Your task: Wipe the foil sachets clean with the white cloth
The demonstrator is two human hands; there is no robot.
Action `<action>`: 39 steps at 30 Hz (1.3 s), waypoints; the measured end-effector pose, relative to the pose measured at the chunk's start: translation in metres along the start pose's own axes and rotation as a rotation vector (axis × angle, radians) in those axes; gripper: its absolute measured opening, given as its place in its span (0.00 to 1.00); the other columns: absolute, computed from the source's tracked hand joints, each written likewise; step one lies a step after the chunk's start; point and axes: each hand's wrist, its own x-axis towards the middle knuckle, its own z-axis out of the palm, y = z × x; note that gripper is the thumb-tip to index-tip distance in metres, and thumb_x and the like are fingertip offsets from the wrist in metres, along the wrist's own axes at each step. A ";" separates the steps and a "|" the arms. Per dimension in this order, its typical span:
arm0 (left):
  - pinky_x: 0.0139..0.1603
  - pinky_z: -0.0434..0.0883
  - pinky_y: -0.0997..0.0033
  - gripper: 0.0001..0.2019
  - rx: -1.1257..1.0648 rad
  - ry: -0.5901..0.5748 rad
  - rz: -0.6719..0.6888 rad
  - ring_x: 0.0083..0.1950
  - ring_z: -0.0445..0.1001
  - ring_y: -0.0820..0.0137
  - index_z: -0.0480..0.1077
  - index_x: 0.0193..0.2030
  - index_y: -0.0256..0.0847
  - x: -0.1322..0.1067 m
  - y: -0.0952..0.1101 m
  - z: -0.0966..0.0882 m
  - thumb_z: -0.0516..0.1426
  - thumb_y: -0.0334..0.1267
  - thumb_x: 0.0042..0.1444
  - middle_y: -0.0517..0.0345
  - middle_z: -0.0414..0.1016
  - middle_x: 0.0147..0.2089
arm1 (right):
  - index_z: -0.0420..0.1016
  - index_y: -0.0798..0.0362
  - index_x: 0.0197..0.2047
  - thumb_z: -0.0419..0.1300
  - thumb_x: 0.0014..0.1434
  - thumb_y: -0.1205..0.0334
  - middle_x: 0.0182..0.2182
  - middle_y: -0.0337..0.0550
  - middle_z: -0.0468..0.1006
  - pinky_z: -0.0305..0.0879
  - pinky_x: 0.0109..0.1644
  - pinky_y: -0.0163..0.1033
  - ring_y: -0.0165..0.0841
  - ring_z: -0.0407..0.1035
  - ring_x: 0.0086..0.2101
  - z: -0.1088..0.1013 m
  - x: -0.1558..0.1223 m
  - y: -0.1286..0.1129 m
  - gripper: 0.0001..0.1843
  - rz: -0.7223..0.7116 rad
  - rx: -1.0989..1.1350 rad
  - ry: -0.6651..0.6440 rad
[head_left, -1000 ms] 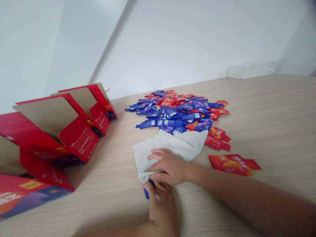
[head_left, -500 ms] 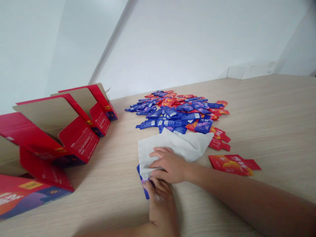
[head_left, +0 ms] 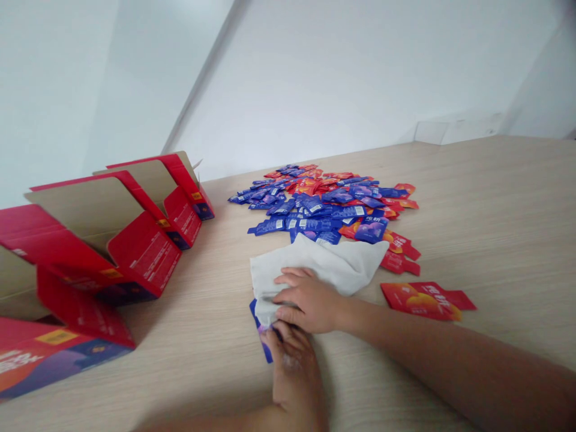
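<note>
My right hand (head_left: pixel 308 300) lies on a crumpled white cloth (head_left: pixel 324 270), its fingers gathering the fabric over the table. Under the cloth's near corner is a blue sachet (head_left: pixel 257 327), mostly hidden. My left hand (head_left: pixel 292 372) pinches that sachet at its lower edge, with the cloth corner touching the fingers. Just beyond the cloth spreads a loose heap of blue and red sachets (head_left: pixel 324 204), and its nearest packets touch the cloth's far edge.
Several open red cardboard cartons (head_left: pixel 144 258) stand in a row along the left of the light wood table (head_left: pixel 495 240). A flat red and orange sachet (head_left: pixel 420 301) lies to the right of the cloth. A white wall rises behind the table.
The white cloth has slid rightward along the blue sachet, so more of the sachet's edge shows beside my left hand. Both hands have barely moved.
</note>
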 end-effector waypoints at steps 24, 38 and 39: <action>0.60 0.63 0.45 0.19 -0.066 -0.055 -0.082 0.49 0.76 0.50 0.70 0.52 0.19 0.000 0.015 0.005 0.49 0.22 0.54 0.23 0.74 0.50 | 0.78 0.46 0.48 0.52 0.63 0.46 0.59 0.46 0.67 0.47 0.63 0.53 0.45 0.51 0.63 0.000 -0.002 0.004 0.20 -0.115 0.019 -0.028; 0.57 0.68 0.47 0.19 -0.028 -0.018 -0.026 0.50 0.76 0.49 0.72 0.50 0.21 0.000 0.004 -0.001 0.48 0.23 0.54 0.25 0.76 0.48 | 0.77 0.47 0.51 0.52 0.62 0.45 0.59 0.49 0.67 0.47 0.63 0.56 0.47 0.51 0.63 -0.003 -0.002 0.000 0.22 -0.017 -0.012 -0.014; 0.57 0.68 0.47 0.19 -0.018 -0.026 -0.036 0.49 0.76 0.50 0.72 0.50 0.21 0.000 0.004 -0.001 0.49 0.23 0.54 0.26 0.76 0.48 | 0.77 0.47 0.50 0.52 0.62 0.45 0.60 0.49 0.66 0.47 0.63 0.55 0.47 0.51 0.63 -0.002 -0.002 0.001 0.22 -0.047 -0.002 -0.019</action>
